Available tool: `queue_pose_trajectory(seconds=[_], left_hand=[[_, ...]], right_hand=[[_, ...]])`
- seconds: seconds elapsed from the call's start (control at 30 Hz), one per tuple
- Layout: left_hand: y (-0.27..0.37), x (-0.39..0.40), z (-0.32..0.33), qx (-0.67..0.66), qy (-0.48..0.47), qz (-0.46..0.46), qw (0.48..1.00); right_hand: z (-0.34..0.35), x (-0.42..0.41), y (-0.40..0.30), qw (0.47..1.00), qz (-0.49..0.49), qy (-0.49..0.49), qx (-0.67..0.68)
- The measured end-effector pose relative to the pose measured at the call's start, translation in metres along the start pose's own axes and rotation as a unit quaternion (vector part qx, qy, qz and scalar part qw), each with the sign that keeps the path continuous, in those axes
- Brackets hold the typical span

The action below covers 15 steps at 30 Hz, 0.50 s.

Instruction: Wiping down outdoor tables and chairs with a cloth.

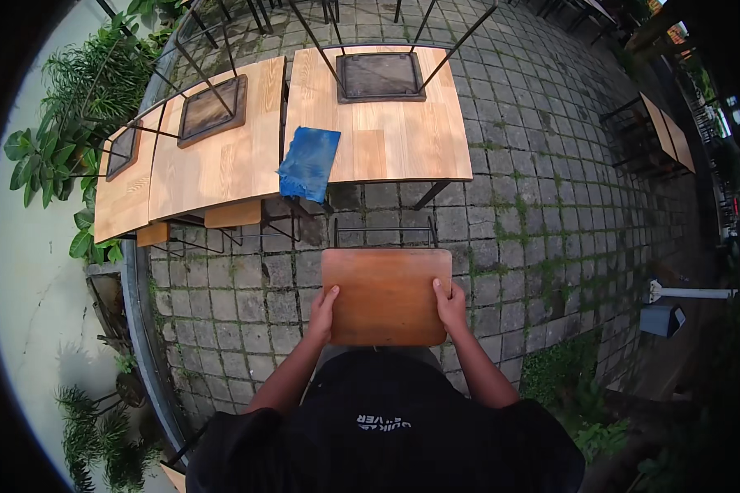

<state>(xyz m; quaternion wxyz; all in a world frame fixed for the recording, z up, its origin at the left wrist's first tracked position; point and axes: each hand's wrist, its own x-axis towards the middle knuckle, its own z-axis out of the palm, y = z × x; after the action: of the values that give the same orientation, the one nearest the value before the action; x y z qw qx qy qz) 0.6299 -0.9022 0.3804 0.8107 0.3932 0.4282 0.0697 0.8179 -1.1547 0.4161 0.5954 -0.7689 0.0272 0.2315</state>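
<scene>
A stool with a brown wooden seat [386, 299] and a dark metal frame is held level in front of my body. My left hand [324, 311] grips the seat's left edge, thumb on top. On the opposite edge, my right hand [451, 303] has the same hold. Beyond the seat, part of the metal frame shows over the paving. A ragged blue cloth [311, 161] lies on the near left corner of a wooden table [401, 142] and hangs over its edge. Upturned on that table is another stool [381, 75], its legs pointing up.
To the left, adjoining wooden tables [222, 166] carry upturned stools [213, 111]. Other stools [233, 215] stand beneath them. A metal-edged kerb [139, 345], plants and a pale wall run along the left. Far right are another table [666, 132] and a grey bin [658, 320]. Paving blocks cover the ground.
</scene>
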Motion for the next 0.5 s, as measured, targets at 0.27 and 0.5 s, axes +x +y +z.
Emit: queue_pose_trajectory(seconds=[0.27, 0.5], left_hand=[[-0.081, 0.090, -0.041, 0.039, 0.055, 0.026, 0.997], [-0.163, 0.189, -0.071, 0.090, 0.107, 0.070, 0.988]], right_hand=[[0.036, 0.064, 0.103, 0.998, -0.013, 0.013, -0.065], [0.069, 0.146, 0.208, 0.998, 0.008, 0.008, -0.064]])
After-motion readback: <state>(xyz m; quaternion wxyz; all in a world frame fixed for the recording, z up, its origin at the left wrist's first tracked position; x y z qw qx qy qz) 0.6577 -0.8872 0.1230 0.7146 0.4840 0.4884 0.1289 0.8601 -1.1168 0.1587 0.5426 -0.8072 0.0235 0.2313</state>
